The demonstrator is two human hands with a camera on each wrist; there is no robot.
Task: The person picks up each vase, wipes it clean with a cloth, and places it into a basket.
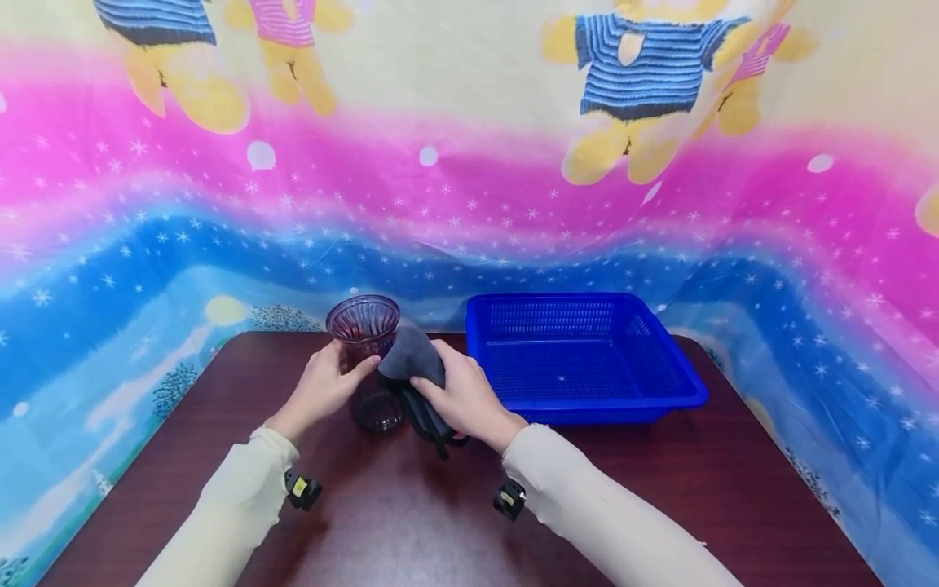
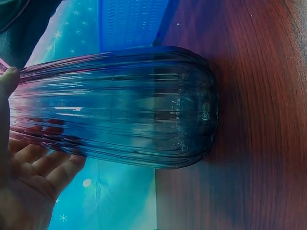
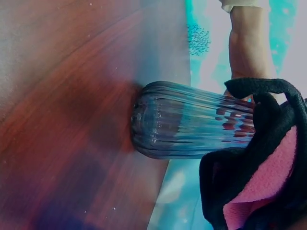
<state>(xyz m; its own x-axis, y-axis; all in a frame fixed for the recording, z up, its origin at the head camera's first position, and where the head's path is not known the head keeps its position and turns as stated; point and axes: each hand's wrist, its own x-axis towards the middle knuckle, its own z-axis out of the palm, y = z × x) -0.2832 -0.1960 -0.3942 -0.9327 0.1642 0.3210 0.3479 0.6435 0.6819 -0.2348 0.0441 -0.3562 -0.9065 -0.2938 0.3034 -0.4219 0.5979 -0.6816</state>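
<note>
A ribbed, purple-tinted clear glass vase with a flared rim stands near the table's middle. My left hand grips it below the rim, thumb in front and fingers behind the glass, as the left wrist view of the vase also shows. My right hand holds a folded dark grey cloth against the vase's upper right side. Pink lining and black edging show on the cloth in the right wrist view. Whether the base touches the tabletop is hard to tell.
A blue plastic basket with perforated walls sits at the back right of the dark red-brown wooden table. A printed curtain hangs close behind the table and along both sides.
</note>
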